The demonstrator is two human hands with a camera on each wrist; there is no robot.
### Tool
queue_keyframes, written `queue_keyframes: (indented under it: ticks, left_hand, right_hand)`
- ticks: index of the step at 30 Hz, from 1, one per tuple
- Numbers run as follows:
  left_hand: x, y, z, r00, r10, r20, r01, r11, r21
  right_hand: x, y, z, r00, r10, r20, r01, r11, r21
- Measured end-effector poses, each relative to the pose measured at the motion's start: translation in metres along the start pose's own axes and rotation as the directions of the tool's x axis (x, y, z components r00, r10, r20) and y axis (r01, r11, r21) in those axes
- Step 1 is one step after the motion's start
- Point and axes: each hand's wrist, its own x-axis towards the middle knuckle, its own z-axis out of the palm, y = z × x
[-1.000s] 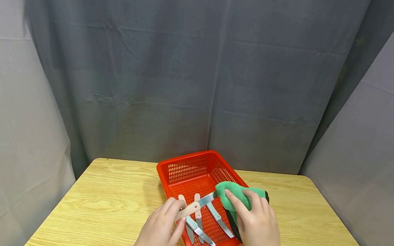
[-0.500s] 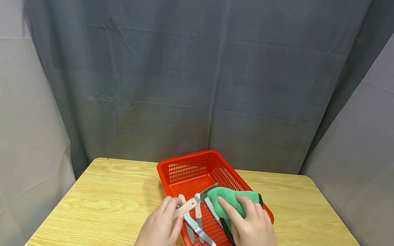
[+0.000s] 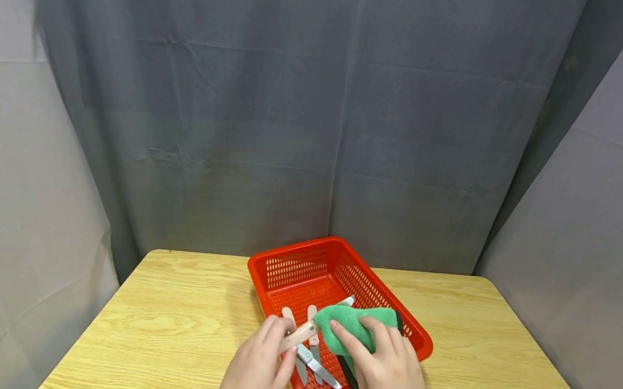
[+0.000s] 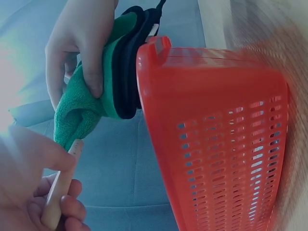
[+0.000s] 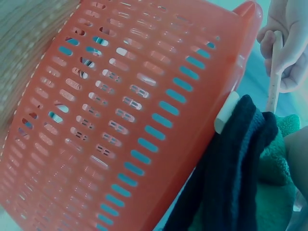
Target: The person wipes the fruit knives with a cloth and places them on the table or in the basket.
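Over the near part of the red basket (image 3: pixel 258 259), my left hand (image 3: pixel 256 363) grips the light wooden handle of a folding knife (image 3: pixel 299 335), its blade unfolded. A green cloth (image 3: pixel 355 325) with a black edge is folded over that blade, hiding most of it; a silver tip shows past the cloth's far side. My right hand (image 3: pixel 392 371) holds the cloth, fingers spread on top, thumb underneath. In the left wrist view the cloth (image 4: pixel 77 118) meets the end of the knife handle (image 4: pixel 60 192). Below, several open folding knives (image 3: pixel 318 368) lie in the basket.
The basket stands at an angle on a wooden table (image 3: pixel 184 319), its slotted side wall (image 4: pixel 221 144) close beside both hands. A dark grey curtain (image 3: pixel 229 119) hangs behind the table, with pale cloth panels (image 3: pixel 593 213) at either side.
My right hand has slid the cloth down and left along the blade to the handle, covering most of the blade. The left hand stays nearly in place, still gripping the knife.
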Motion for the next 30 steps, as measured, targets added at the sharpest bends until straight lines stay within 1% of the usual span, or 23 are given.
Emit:
queue_keyframes:
  ticks: [3,8,13,20,22,25,30]
  left_hand:
    - [-0.001,0.001,0.000,1.000,-0.001,0.000,0.001,1.000,-0.015]
    - [-0.003,0.000,0.000,0.999,0.022,-0.034,-0.023,0.999,-0.025]
    - [-0.005,0.001,0.000,0.998,0.034,-0.061,-0.035,0.999,-0.025]
    - [-0.007,0.002,0.001,0.995,0.037,-0.088,-0.040,0.999,-0.026]
    - [-0.008,0.001,0.002,0.995,0.039,-0.094,-0.042,0.999,-0.033]
    - [-0.009,0.001,0.002,0.995,0.034,-0.093,-0.038,0.999,-0.039]
    - [-0.009,0.002,0.003,0.997,0.021,-0.079,-0.023,0.999,-0.035]
  right_hand:
    - [-0.001,0.002,0.000,1.000,0.018,0.018,-0.018,1.000,-0.001]
    - [-0.001,0.008,0.000,0.999,0.038,-0.002,-0.038,0.999,0.025]
    - [-0.001,0.013,-0.001,0.998,0.068,-0.021,-0.067,0.998,0.020]
    - [-0.001,0.022,0.000,0.991,0.041,-0.123,-0.039,0.999,0.019]
    - [-0.001,0.025,0.000,0.991,0.046,-0.129,-0.045,0.999,0.011]
    - [-0.002,0.029,-0.002,0.992,0.069,-0.104,-0.069,0.998,0.003]
    - [-0.002,0.034,-0.006,0.990,0.094,-0.102,-0.096,0.995,-0.013]
